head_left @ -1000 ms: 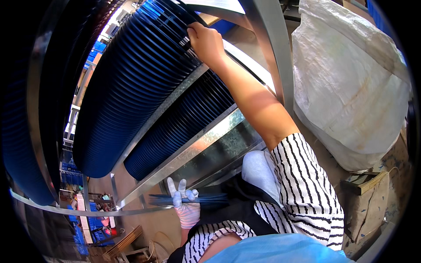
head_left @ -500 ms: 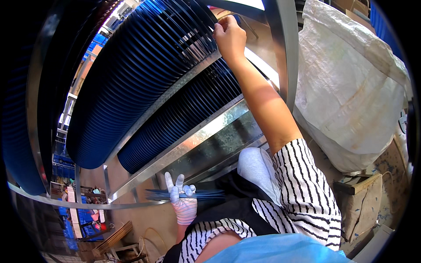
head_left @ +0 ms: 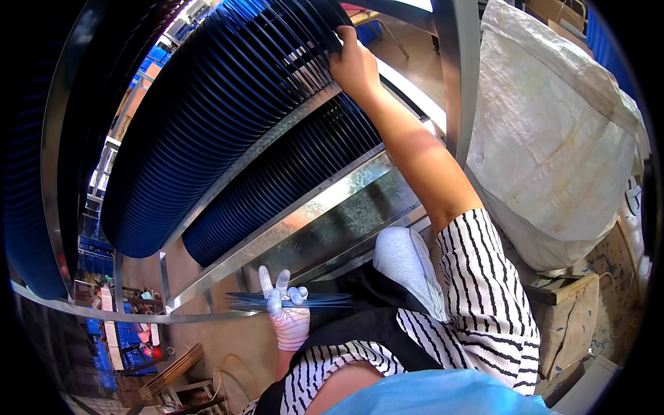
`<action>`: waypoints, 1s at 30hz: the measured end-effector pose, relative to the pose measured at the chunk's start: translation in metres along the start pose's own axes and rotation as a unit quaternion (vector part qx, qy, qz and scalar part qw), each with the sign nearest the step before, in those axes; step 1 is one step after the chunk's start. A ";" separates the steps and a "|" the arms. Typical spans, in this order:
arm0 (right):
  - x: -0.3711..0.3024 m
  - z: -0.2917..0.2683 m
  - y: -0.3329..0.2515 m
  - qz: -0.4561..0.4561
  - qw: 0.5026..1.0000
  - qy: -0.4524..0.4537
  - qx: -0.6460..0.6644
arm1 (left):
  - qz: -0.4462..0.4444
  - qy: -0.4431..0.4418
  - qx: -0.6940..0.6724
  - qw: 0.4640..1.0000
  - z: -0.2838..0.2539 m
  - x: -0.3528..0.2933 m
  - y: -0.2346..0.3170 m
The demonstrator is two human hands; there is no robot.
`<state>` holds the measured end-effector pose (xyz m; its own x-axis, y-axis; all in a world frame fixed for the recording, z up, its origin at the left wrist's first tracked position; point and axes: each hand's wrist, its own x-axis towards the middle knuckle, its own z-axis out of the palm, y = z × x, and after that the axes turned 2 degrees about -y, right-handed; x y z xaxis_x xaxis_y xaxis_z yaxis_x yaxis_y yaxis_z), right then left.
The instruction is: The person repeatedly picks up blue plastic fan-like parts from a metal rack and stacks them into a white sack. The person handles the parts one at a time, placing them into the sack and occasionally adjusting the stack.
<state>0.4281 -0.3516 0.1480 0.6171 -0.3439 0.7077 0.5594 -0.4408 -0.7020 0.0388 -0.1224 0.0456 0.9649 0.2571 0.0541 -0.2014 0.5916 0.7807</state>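
The right hand [head_left: 356, 68], bare, is at the right end of the large blue row [head_left: 187, 145], a long curved rank of thin dark ribs; its fingers are bent and close together at the edge, and whether they pinch a rib cannot be told. The left hand [head_left: 289, 318], in a white glove with faint coloured stripes, is below the large blue row, well apart from it, two fingers raised and the others folded around a bundle of thin blue strips [head_left: 332, 301] that lies crosswise in its grip. Just beneath the large blue row, beyond a narrow metal bar, sits a smaller blue row [head_left: 283, 180] of similar ribs, and further below that runs a broad metal rail [head_left: 256, 252]. Below and to the right of the large blue row are a light grey trouser knee [head_left: 408, 270] and a black-and-white striped sleeve [head_left: 487, 304]. To its right stands a metal post [head_left: 462, 76], with a big white sack [head_left: 546, 138] further out. To its left is another dark blue row [head_left: 28, 207], behind a curved metal upright [head_left: 52, 152].
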 end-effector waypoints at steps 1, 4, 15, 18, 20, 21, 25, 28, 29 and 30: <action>-0.001 -0.001 -0.003 -0.013 1.000 -0.001 -0.003 | 0.000 0.002 0.001 1.000 0.000 0.000 0.000; -0.003 -0.004 -0.014 -0.056 0.998 0.009 -0.024 | 0.001 0.001 0.001 1.000 -0.002 0.000 0.000; 0.010 0.009 -0.002 -0.045 0.994 -0.036 -0.098 | -0.009 -0.002 -0.008 1.000 -0.004 0.002 -0.001; 0.010 0.006 -0.006 -0.040 0.991 -0.053 -0.118 | -0.006 -0.007 -0.011 1.000 -0.005 0.002 -0.002; 0.007 0.009 -0.007 -0.034 0.992 -0.041 -0.114 | -0.005 -0.009 -0.006 1.000 -0.003 0.004 -0.004; 0.005 0.008 -0.007 -0.032 0.993 -0.034 -0.113 | -0.003 -0.018 -0.013 1.000 -0.004 0.005 -0.006; 0.000 0.001 -0.009 -0.025 0.992 -0.038 -0.119 | -0.007 -0.014 -0.019 1.000 -0.003 0.002 -0.007; -0.003 -0.002 -0.012 -0.034 0.996 -0.015 -0.078 | -0.007 -0.008 -0.010 1.000 -0.002 0.001 -0.006; -0.002 -0.005 -0.015 -0.025 0.998 -0.008 -0.060 | -0.008 -0.005 -0.006 1.000 -0.001 0.001 -0.005; -0.001 -0.007 -0.017 -0.016 0.999 -0.002 -0.042 | -0.009 -0.002 -0.001 1.000 -0.001 0.001 -0.005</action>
<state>0.4144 -0.3493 0.1594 0.6018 -0.3254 0.7293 0.5308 -0.5194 -0.6697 0.0408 -0.1248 0.0412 0.9691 0.2429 0.0425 -0.1840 0.5979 0.7801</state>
